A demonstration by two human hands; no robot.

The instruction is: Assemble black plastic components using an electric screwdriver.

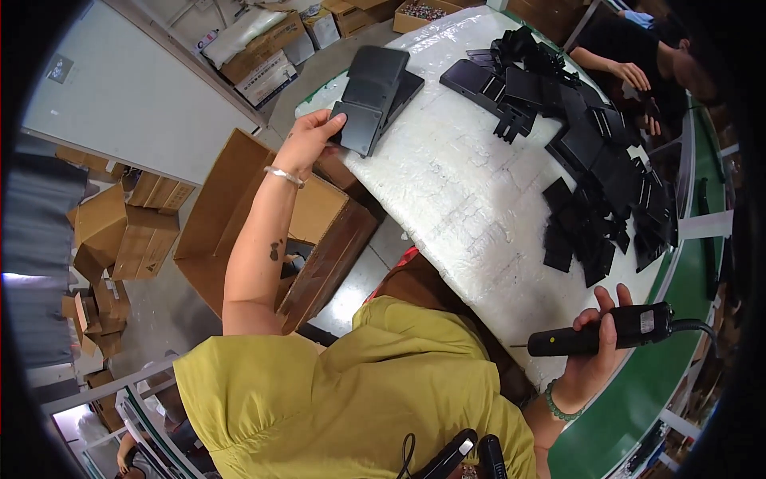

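At the table's far left corner my left hand [309, 137] is closed on the near edge of a black plastic hinged case [359, 126], thumb on top. Its upper half [377, 78] tilts up and away, over another dark flat part [405, 94]. At the near right edge my right hand [600, 351] is wrapped around a black corded electric screwdriver [565, 342], its thin bit pointing left and its cable leaving on the right. The bit touches no part. A large pile of black plastic parts [598, 152] covers the table's right side.
White plastic film covers the table [455, 191]. Below my left arm stands an open cardboard box [227, 195]. A green conveyor or bench [630, 407] runs along the right. Across the table a co-worker's hand [630, 76] works near the pile. More cartons [136, 231] stand at left.
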